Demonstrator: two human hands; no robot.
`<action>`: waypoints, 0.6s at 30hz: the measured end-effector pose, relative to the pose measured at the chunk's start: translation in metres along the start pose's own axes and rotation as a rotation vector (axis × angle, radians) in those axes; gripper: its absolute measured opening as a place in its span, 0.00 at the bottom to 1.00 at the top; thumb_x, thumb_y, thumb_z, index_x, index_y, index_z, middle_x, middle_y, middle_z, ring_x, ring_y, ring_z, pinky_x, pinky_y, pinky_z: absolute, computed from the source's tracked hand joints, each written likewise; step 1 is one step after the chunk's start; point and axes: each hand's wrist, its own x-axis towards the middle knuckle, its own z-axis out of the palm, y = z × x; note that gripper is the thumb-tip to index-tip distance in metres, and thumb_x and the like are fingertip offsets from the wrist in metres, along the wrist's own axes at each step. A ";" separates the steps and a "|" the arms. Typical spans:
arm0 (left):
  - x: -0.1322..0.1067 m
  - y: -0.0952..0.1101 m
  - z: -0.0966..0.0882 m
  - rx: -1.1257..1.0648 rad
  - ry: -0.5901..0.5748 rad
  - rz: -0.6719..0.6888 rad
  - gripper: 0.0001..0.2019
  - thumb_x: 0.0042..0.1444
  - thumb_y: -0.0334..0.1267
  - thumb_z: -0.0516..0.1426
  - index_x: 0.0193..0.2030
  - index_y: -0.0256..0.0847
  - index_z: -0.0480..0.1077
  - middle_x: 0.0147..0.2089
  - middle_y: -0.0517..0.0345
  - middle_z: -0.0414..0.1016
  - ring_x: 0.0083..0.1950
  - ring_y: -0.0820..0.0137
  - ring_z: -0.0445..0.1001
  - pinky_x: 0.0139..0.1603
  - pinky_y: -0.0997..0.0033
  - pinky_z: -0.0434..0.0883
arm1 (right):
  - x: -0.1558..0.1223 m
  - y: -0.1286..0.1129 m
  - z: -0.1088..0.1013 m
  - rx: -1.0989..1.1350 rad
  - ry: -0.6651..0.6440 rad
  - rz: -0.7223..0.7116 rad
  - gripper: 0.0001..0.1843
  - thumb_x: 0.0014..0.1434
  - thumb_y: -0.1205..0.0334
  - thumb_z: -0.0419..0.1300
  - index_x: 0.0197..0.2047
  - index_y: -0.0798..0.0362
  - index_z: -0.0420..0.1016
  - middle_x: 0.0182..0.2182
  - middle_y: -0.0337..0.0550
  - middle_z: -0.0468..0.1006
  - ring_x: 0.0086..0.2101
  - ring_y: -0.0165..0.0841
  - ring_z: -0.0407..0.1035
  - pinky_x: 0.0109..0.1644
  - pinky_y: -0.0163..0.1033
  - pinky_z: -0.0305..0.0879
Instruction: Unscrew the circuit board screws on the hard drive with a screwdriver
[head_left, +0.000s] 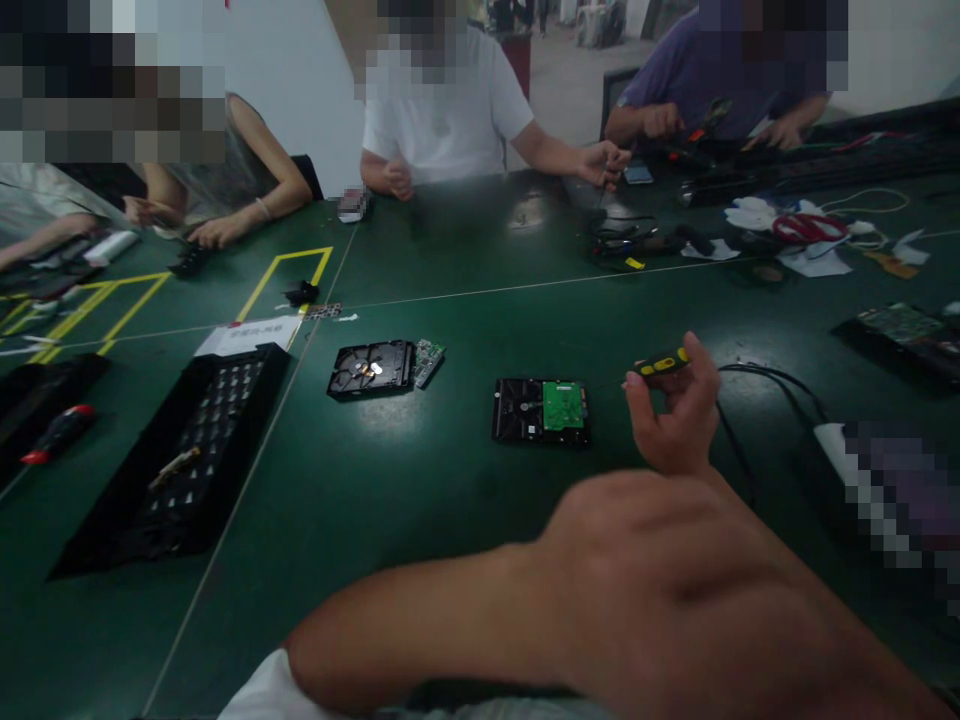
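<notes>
My right hand (681, 425) holds a screwdriver (664, 364) with a black and yellow handle between thumb and fingers. Its thin shaft points left, toward a hard drive (517, 412) lying flat on the green table. A green circuit board (564, 406) sits on that drive's right part. Whether the tip touches the drive I cannot tell. Close to the camera, my left hand (637, 565) reaches across my right forearm, back side up, its fingers hidden. Farther left lies a second hard drive (371, 368), with a small circuit board (429, 362) against its right edge.
A long black tray (247, 400) lies at left, beside a red and black screwdriver (60, 432). Black cables (780, 375) run right of my hand. Another circuit board assembly (904, 335) sits at far right. Several people work across the table (435, 530) among cables and parts.
</notes>
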 end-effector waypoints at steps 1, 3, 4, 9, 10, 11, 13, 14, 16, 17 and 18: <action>0.003 -0.020 -0.005 0.012 0.005 -0.010 0.17 0.71 0.55 0.56 0.57 0.51 0.76 0.54 0.51 0.82 0.60 0.61 0.79 0.63 0.58 0.77 | 0.001 -0.002 -0.001 0.014 0.002 0.013 0.45 0.66 0.53 0.66 0.78 0.42 0.48 0.61 0.57 0.73 0.40 0.42 0.80 0.39 0.51 0.83; 0.003 -0.066 -0.013 0.137 -0.062 -0.100 0.23 0.69 0.52 0.58 0.66 0.44 0.70 0.66 0.43 0.74 0.69 0.53 0.71 0.71 0.48 0.70 | 0.003 -0.006 -0.003 0.019 0.007 0.014 0.45 0.66 0.54 0.65 0.78 0.42 0.48 0.63 0.59 0.71 0.40 0.42 0.80 0.40 0.51 0.83; -0.001 -0.090 -0.015 0.197 -0.090 -0.165 0.32 0.65 0.54 0.62 0.70 0.43 0.65 0.72 0.40 0.67 0.75 0.48 0.63 0.75 0.41 0.64 | 0.004 -0.009 -0.004 0.024 0.003 0.014 0.44 0.66 0.55 0.65 0.78 0.41 0.47 0.63 0.59 0.70 0.41 0.42 0.80 0.40 0.51 0.83; -0.031 -0.167 -0.028 0.240 -0.283 -0.375 0.60 0.52 0.58 0.69 0.81 0.38 0.42 0.81 0.32 0.48 0.82 0.39 0.47 0.79 0.34 0.51 | 0.006 -0.016 -0.007 0.036 0.004 0.008 0.44 0.66 0.56 0.65 0.78 0.39 0.47 0.63 0.57 0.70 0.42 0.42 0.80 0.40 0.49 0.83; -0.035 -0.171 -0.029 0.213 -0.290 -0.372 0.57 0.55 0.56 0.68 0.81 0.39 0.41 0.80 0.34 0.51 0.81 0.43 0.51 0.78 0.38 0.55 | 0.006 -0.016 -0.008 0.038 0.004 0.005 0.44 0.66 0.57 0.65 0.78 0.39 0.47 0.63 0.57 0.69 0.42 0.41 0.79 0.39 0.48 0.83; -0.037 -0.173 -0.029 0.198 -0.280 -0.384 0.54 0.57 0.55 0.67 0.81 0.42 0.42 0.79 0.37 0.55 0.79 0.46 0.56 0.77 0.41 0.59 | 0.007 -0.017 -0.008 0.037 0.004 0.003 0.44 0.66 0.57 0.66 0.78 0.39 0.48 0.64 0.57 0.69 0.41 0.41 0.79 0.39 0.48 0.82; -0.039 -0.169 -0.024 0.229 -0.222 -0.423 0.53 0.56 0.57 0.66 0.80 0.42 0.46 0.75 0.38 0.61 0.75 0.46 0.63 0.73 0.43 0.65 | 0.008 -0.017 -0.009 0.030 0.012 0.002 0.44 0.66 0.56 0.66 0.78 0.38 0.48 0.63 0.56 0.69 0.40 0.40 0.79 0.38 0.48 0.82; -0.038 -0.164 -0.020 0.265 -0.192 -0.448 0.53 0.56 0.59 0.66 0.80 0.41 0.48 0.74 0.38 0.63 0.73 0.45 0.64 0.72 0.42 0.65 | 0.008 -0.018 -0.009 0.026 0.019 0.005 0.44 0.66 0.55 0.66 0.78 0.38 0.48 0.63 0.56 0.69 0.40 0.40 0.79 0.39 0.48 0.82; -0.037 -0.152 -0.006 0.360 -0.119 -0.524 0.50 0.56 0.63 0.65 0.78 0.41 0.52 0.71 0.37 0.66 0.71 0.43 0.65 0.70 0.40 0.66 | 0.008 -0.020 -0.010 0.022 0.032 0.007 0.44 0.66 0.54 0.66 0.78 0.38 0.48 0.63 0.56 0.69 0.40 0.40 0.79 0.39 0.47 0.82; -0.036 -0.145 0.002 0.407 -0.076 -0.575 0.49 0.57 0.64 0.64 0.77 0.40 0.53 0.69 0.36 0.67 0.70 0.41 0.66 0.69 0.39 0.66 | 0.009 -0.021 -0.010 0.022 0.033 0.004 0.44 0.66 0.54 0.66 0.77 0.38 0.49 0.64 0.56 0.68 0.41 0.40 0.79 0.39 0.47 0.82; -0.036 -0.136 0.010 0.443 -0.040 -0.619 0.48 0.58 0.65 0.63 0.76 0.38 0.54 0.69 0.34 0.67 0.69 0.40 0.67 0.67 0.37 0.67 | 0.008 -0.022 -0.010 0.020 0.033 -0.003 0.44 0.66 0.54 0.66 0.77 0.38 0.49 0.65 0.56 0.67 0.42 0.41 0.79 0.39 0.47 0.82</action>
